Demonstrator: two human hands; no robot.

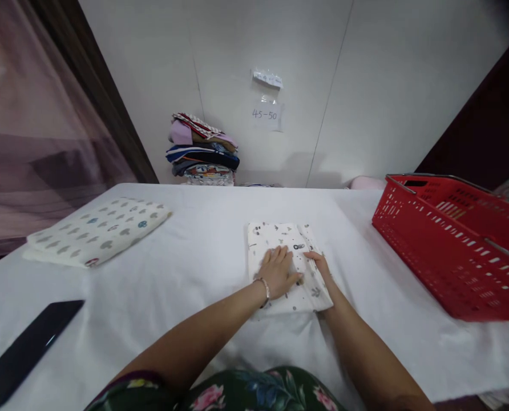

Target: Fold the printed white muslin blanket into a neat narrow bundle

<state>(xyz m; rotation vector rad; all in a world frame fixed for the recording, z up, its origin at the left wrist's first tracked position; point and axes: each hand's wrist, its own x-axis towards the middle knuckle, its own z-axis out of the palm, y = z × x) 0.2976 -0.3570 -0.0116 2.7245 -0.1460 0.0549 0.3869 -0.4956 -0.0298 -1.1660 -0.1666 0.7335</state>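
Note:
A folded white cloth (261,234) with small grey and black prints lies on the white-covered table in front of me. My left hand (278,270) rests flat on top of it, fingers spread, a bracelet at the wrist. At the cloth's right edge is my right hand (320,265), its thumb on top and its other fingers hidden by the fabric, gripping that folded side. Off to the left lies another folded white cloth (104,228) with grey mouse-head prints.
A red plastic basket (447,257) stands on the table's right side. A dark flat object (27,348) lies at the near left. Folded clothes (205,151) are piled beyond the far edge, against a wall with a paper label (267,115).

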